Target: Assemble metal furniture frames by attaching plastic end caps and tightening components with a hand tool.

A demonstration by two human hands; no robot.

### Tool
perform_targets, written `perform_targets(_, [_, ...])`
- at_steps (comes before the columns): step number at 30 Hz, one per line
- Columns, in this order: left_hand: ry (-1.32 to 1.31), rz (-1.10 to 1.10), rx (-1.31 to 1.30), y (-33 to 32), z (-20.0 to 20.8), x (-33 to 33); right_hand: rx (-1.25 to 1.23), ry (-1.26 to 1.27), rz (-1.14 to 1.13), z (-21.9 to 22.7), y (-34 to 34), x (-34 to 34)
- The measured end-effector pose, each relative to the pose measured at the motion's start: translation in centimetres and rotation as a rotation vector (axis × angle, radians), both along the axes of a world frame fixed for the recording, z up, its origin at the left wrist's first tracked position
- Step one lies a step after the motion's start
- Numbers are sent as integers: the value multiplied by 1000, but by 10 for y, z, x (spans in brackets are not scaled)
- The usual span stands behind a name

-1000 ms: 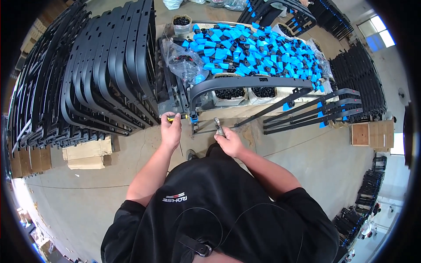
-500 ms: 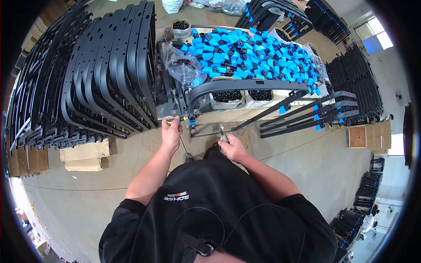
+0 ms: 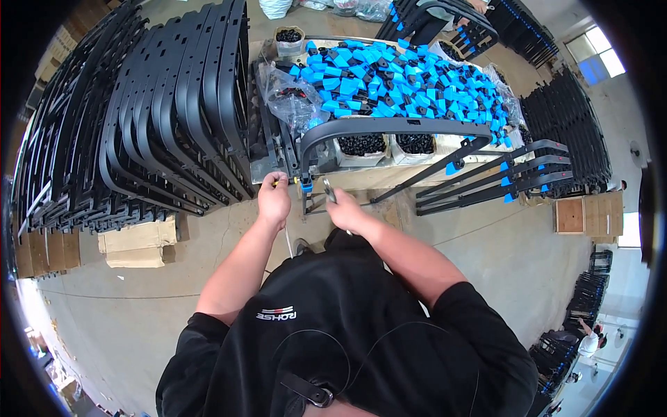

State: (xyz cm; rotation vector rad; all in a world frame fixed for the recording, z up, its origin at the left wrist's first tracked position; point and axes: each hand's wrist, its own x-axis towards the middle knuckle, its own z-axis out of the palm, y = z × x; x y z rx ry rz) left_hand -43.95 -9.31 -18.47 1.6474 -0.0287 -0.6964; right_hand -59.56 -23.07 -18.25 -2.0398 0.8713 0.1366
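Note:
My left hand [image 3: 274, 201] is closed round a small yellow-and-black thing like a screwdriver handle [image 3: 280, 183], mostly hidden by the fingers. It points at a blue piece [image 3: 306, 185] low on the left leg of a black curved metal frame [image 3: 396, 126]. Closed in my right hand [image 3: 345, 210] is a metal hand tool [image 3: 328, 189], its head raised beside that leg, a short gap from the blue piece. The tool's exact kind is unclear. A thin pale strand [image 3: 289, 243] hangs below my left hand.
Behind the frame, a bench holds a heap of blue-and-black plastic pieces [image 3: 389, 80], tubs of small black parts [image 3: 361, 144] and a clear plastic bag [image 3: 292, 101]. Curved black frames [image 3: 174, 104] stand stacked at left. More frames [image 3: 514, 174] lean at right. Flattened cardboard [image 3: 139, 243] lies on the floor.
My right hand has moved left and up with the metal tool, closer to the blue piece. My left hand has shifted slightly right and up, still beside the frame leg.

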Motion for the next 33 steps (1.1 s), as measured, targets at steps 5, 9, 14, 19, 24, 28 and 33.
perform_targets(5, [333, -24, 6, -6, 42, 6, -155, 136, 136, 15, 13, 44])
perform_targets(9, [334, -20, -4, -2, 38, 7, -158, 115, 185, 28, 22, 38])
perform_targets(14, [305, -32, -3, -5, 35, 9, -88, 42, 178, 25, 17, 41])
perform_targets(19, [197, -65, 38, -12, 31, 0, 360, 96, 51, 24, 1, 43])
perform_targets(24, [86, 16, 24, -5, 3, 2, 938, 307, -132, 69, 2, 63])
perform_targets(28, [-39, -10, -9, -9, -2, -3, 947, 174, -87, 51, -8, 49])
perform_targets(33, [83, 25, -37, -9, -3, 0, 96, 304, 253, 64, -4, 63])
